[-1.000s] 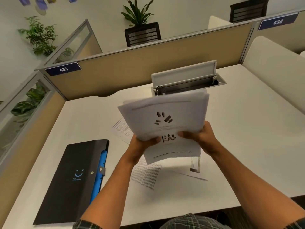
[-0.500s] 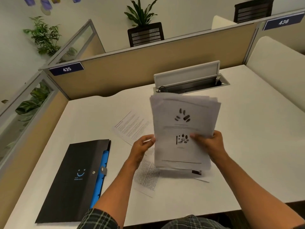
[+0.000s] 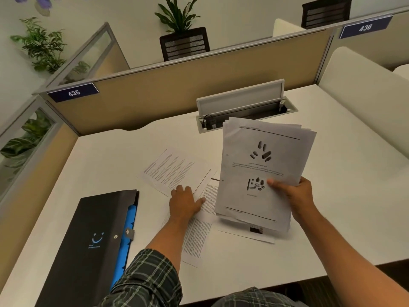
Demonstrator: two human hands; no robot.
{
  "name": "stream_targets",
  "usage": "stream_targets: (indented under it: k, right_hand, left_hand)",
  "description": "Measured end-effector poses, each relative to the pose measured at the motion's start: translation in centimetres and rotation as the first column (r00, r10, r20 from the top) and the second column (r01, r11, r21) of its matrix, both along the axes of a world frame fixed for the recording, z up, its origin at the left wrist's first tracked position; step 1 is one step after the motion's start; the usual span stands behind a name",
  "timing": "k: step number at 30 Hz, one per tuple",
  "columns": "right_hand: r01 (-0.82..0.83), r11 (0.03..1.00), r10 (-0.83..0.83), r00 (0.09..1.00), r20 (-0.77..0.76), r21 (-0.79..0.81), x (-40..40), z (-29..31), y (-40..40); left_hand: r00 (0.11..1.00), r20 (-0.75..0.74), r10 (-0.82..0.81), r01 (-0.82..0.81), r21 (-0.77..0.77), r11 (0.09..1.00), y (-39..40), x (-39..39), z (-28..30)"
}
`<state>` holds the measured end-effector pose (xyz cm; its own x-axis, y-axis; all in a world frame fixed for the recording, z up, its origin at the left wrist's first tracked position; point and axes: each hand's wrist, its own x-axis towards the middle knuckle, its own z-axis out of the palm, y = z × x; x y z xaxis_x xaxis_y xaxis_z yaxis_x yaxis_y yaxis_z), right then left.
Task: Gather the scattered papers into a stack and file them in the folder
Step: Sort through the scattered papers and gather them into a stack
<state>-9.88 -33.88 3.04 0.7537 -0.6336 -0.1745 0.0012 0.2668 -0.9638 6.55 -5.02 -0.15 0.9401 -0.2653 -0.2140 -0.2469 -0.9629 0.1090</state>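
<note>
1. I see the right hand [image 3: 294, 193] at centre right of the frame gripping the gathered stack [image 3: 263, 171], thumb on the printed face, the other fingers hidden behind the sheets. The stack is tilted up off the desk [image 3: 332, 207], its long axis running from lower centre toward the upper right.
2. The left hand [image 3: 184, 201] lies flat at frame centre, fingers straight and spread, pressing on loose sheets and holding nothing.
3. Loose sheets on the desk: one text page [image 3: 177, 171] just above the left hand, long axis slanting toward the upper left; one text page [image 3: 197, 235] running down from under that hand toward lower centre; one partly covered sheet [image 3: 250, 233] beneath the stack.
4. Key relation: the loose pages lie directly under and beside the left hand, so it is the nearer hand. I judge they go next into the stack to its right.
5. The folder [image 3: 88, 247] lies closed at lower left, long axis slanting toward the upper right, well left of the stack and nearer the left arm.
6. Hard to tell: the sheet count under the stack; the stack's edges fan unevenly; the folder's lower end is cut off behind the sleeve [image 3: 146, 278].
</note>
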Motion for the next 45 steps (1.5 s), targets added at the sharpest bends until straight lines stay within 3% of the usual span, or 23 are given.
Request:
stream_targets:
  k: [7,13,18,23,27,32,35,38,41,45]
  right_hand:
    - [0.005,1.000,-0.005,1.000,-0.020,0.003,-0.5,-0.1,-0.4]
    - [-0.002,1.000,0.002,1.000,-0.023,0.006,-0.2,0.2,-0.6]
    - [-0.007,1.000,0.007,0.999,-0.050,0.009,0.3,-0.1,-0.2]
    - [0.022,1.000,-0.021,0.998,-0.065,0.017,0.6,-0.4,-0.3]
    - [0.007,1.000,-0.005,0.996,-0.088,0.029,1.0,-0.7,-0.2]
    - [-0.021,0.998,0.028,0.991,-0.129,0.059,1.5,-1.2,-0.2]
    - [-0.022,0.997,0.033,0.988,-0.148,0.077,1.7,-1.7,0.4]
    - [-0.055,0.993,0.069,0.986,-0.149,0.100,2.0,-2.1,0.6]
    - [-0.080,0.991,0.096,0.984,-0.153,0.103,2.4,-2.1,0.9]
    - [-0.096,0.984,0.118,0.982,-0.145,0.152,3.3,-1.6,1.6]
  left_hand:
    - [0.999,0.037,0.018,-0.019,0.040,0.999,-1.1,0.3,-0.2]
    - [0.997,-0.021,-0.077,0.079,0.097,0.992,-1.9,0.7,0.4]
    - [0.989,0.040,-0.144,0.136,0.151,0.979,-0.5,1.3,0.5]
    - [0.985,0.134,-0.110,0.120,-0.064,0.991,0.8,2.0,1.3]
    - [0.969,0.247,0.016,0.052,-0.266,0.963,0.9,2.4,3.2]
    - [0.892,0.393,0.224,0.071,-0.610,0.789,-0.5,1.7,6.6]
    - [0.856,0.460,0.234,0.164,-0.673,0.721,-1.6,0.4,8.7]
    - [0.776,0.602,0.188,0.336,-0.647,0.685,-3.2,-0.9,10.5]
    - [0.713,0.701,0.015,0.528,-0.552,0.645,-4.7,-2.6,11.3]
    - [0.699,0.631,-0.336,0.680,-0.442,0.584,-5.2,-4.2,10.2]
